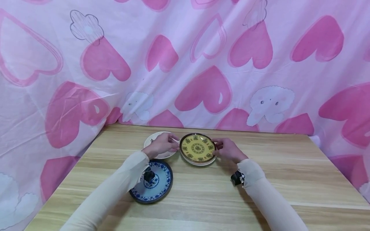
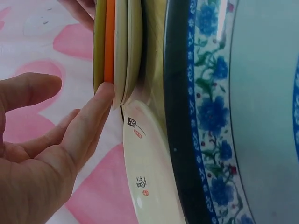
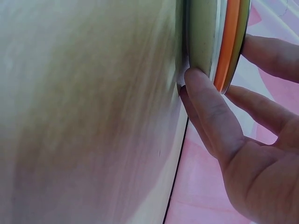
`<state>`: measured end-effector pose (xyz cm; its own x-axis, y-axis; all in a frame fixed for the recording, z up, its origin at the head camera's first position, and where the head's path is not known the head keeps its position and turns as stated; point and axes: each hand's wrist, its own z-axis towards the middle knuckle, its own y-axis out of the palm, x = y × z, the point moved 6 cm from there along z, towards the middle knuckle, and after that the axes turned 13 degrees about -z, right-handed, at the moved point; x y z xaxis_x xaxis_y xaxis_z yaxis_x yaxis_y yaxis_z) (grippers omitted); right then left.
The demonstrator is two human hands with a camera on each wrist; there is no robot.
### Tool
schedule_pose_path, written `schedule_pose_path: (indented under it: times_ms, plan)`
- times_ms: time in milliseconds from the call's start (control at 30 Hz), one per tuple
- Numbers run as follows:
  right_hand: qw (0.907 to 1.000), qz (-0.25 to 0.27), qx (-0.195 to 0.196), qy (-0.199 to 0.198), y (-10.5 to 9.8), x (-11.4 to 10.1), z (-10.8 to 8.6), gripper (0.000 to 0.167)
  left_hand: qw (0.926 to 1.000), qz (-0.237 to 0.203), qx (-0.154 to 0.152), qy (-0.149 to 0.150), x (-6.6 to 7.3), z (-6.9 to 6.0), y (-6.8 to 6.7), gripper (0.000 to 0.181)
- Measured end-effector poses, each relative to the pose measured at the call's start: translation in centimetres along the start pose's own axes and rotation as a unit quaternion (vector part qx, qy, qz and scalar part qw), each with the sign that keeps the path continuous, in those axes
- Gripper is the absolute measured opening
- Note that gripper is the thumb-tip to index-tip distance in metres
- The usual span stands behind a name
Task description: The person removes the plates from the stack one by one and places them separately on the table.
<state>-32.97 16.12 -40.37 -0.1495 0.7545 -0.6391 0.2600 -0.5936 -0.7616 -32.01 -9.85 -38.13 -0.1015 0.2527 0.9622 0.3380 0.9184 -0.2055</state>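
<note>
A stack of plates (image 1: 198,163) sits on the wooden table (image 1: 202,199), topped by a yellow plate (image 1: 198,148) with a dark brown rim and dark figures; twelve o'clock here points away from the person. The left hand (image 1: 165,143) is at the stack's nine o'clock, holding nothing in a grasp: its fingers are extended and relaxed, one fingertip laid against an orange rim (image 2: 109,42) just beneath the yellow plate. The right hand (image 1: 229,149) is at three o'clock, likewise unclenched, its fairly straight fingers resting along the edge of the stack, one high by the yellow plate and one low by the pale plates (image 3: 203,42) underneath. Beside the stack at nine o'clock lies a white plate (image 1: 149,142) with small dark marks, partly hidden under the left hand. Toward eight o'clock is a blue-and-white plate (image 1: 162,178) with a dark rim and floral border; whether it touches the white plate is unclear. The left sleeve (image 1: 107,192) and a black camera (image 1: 149,175) overlap it. At twelve o'clock hangs pink heart-patterned cloth (image 1: 202,86).
</note>
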Motion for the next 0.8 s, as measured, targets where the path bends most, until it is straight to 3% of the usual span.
schedule_pose_path:
  times_ms: [333,633,800]
  plan:
    - [0.9998,0.002,-0.013,-0.014,0.1,-0.5,0.1,0.063,0.9999,0.001,-0.014,-0.006,-0.1,0.0,0.2,0.039]
    - [0.9997,-0.007,-0.021,-0.004,0.0,-0.6,0.1,0.064,0.9943,0.098,-0.008,0.041,0.7,0.2,0.4,0.027]
    - [0.9998,-0.004,-0.020,0.003,0.0,-0.5,0.1,0.066,0.9900,0.133,0.005,0.049,0.8,0.2,0.6,0.025]
